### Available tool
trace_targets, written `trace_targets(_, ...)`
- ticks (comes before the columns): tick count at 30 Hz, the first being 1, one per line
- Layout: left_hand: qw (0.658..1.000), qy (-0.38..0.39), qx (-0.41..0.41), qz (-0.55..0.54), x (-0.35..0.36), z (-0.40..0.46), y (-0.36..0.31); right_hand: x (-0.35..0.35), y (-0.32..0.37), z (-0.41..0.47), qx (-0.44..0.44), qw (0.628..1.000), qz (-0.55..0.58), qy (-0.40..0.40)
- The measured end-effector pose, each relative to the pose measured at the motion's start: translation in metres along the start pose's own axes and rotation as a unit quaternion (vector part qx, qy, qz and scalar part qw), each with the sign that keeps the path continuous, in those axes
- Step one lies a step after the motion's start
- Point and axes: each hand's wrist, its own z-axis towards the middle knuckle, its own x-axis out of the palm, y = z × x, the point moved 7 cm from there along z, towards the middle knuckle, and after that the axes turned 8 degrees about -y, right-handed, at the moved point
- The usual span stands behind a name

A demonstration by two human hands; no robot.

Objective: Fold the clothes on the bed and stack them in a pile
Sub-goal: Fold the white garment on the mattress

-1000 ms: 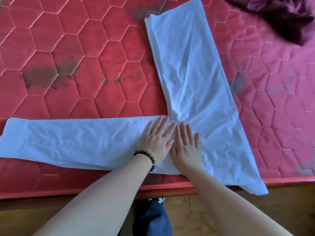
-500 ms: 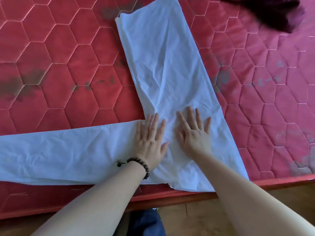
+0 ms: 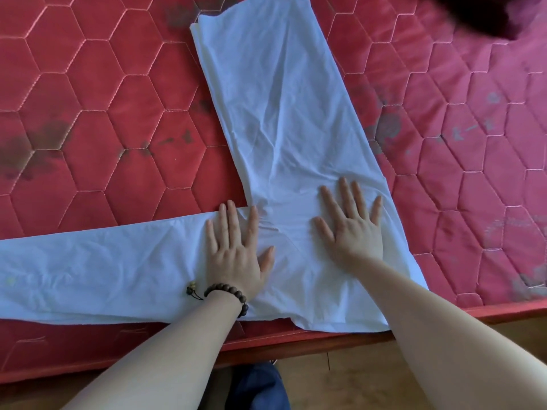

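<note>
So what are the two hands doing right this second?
Left hand: open, fingers straight, pressing flat on the white cloth.
Right hand: open, fingers spread, also pressing flat on it.

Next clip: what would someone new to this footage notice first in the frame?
A white garment lies in an L shape on the red quilted mattress, one strip running away and one off to the left. Both hands press flat at its bend: the left hand, with a bead bracelet, and the right hand. A dark cloth sits far right.
</note>
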Motion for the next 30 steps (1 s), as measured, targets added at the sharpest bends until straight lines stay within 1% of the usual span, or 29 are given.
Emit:
trace_targets(2,1.000,0.007,-0.001,-0.003,-0.002,-0.001,0.000,-0.002,0.002,-0.004,0.014,1.000,0.015,0.007)
trace_targets(4,1.000,0.003,0.001,-0.022,-0.007,-0.001,0.000,-0.008,0.007,-0.019,0.022,0.999,0.033,-0.017)
trace_targets(5,0.999,-0.010,0.013,-0.037,-0.010,-0.002,-0.002,-0.011,0.012,-0.031,0.010,0.999,0.040,-0.032)
trace_targets(6,0.997,-0.027,0.039,-0.055,-0.014,-0.005,-0.008,-0.013,0.017,-0.045,-0.010,0.998,0.048,-0.041)
trace_targets(8,0.985,-0.045,0.138,-0.098,-0.019,-0.018,-0.033,-0.011,0.025,-0.075,-0.046,0.996,0.064,-0.044)
trace_targets(10,0.964,-0.010,0.241,-0.110,-0.016,-0.039,-0.058,-0.005,0.023,-0.103,-0.056,0.996,0.062,-0.030)
trace_targets(11,0.958,0.021,0.272,-0.090,-0.011,-0.047,-0.065,-0.002,0.018,-0.115,-0.051,0.997,0.050,-0.014)
trace_targets(13,0.951,0.071,0.299,-0.033,-0.001,-0.055,-0.067,0.004,0.002,-0.134,-0.026,0.999,0.030,0.028)
trace_targets(15,0.945,0.092,0.315,-0.004,0.003,-0.056,-0.063,0.006,-0.008,-0.144,-0.013,0.998,0.021,0.065)
trace_targets(17,0.934,0.108,0.340,0.010,0.005,-0.057,-0.060,0.001,-0.009,-0.147,-0.030,0.996,0.023,0.078)
trace_targets(18,0.929,0.117,0.352,0.016,0.006,-0.057,-0.058,-0.004,-0.011,-0.146,-0.034,0.997,0.024,0.071)
trace_targets(19,0.924,0.126,0.360,0.022,0.006,-0.058,-0.056,-0.010,-0.016,-0.143,-0.022,0.998,0.032,0.053)
trace_targets(20,0.921,0.133,0.365,0.027,0.006,-0.059,-0.055,-0.019,-0.027,-0.139,0.017,0.998,0.046,0.025)
trace_targets(21,0.920,0.136,0.367,0.030,0.006,-0.059,-0.054,-0.028,-0.045,-0.134,0.082,0.994,0.066,-0.009)
trace_targets(22,0.920,0.138,0.366,0.030,0.006,-0.059,-0.054,-0.036,-0.065,-0.130,0.158,0.982,0.093,-0.038)
trace_targets(23,0.921,0.141,0.363,0.029,0.006,-0.058,-0.053,-0.041,-0.083,-0.127,0.229,0.964,0.129,-0.050)
trace_targets(24,0.921,0.145,0.361,0.028,0.007,-0.058,-0.053,-0.041,-0.098,-0.124,0.281,0.944,0.165,-0.044)
trace_targets(25,0.921,0.144,0.360,0.028,0.008,-0.059,-0.053,-0.039,-0.107,-0.121,0.312,0.931,0.190,-0.021)
trace_targets(26,0.922,0.138,0.360,0.029,0.007,-0.059,-0.053,-0.036,-0.111,-0.118,0.326,0.923,0.205,0.012)
trace_targets(28,0.923,0.126,0.361,0.039,0.006,-0.058,-0.053,-0.028,-0.113,-0.115,0.327,0.916,0.224,0.066)
trace_targets(30,0.925,0.112,0.361,0.040,0.001,-0.056,-0.055,-0.029,-0.115,-0.113,0.313,0.919,0.232,0.063)
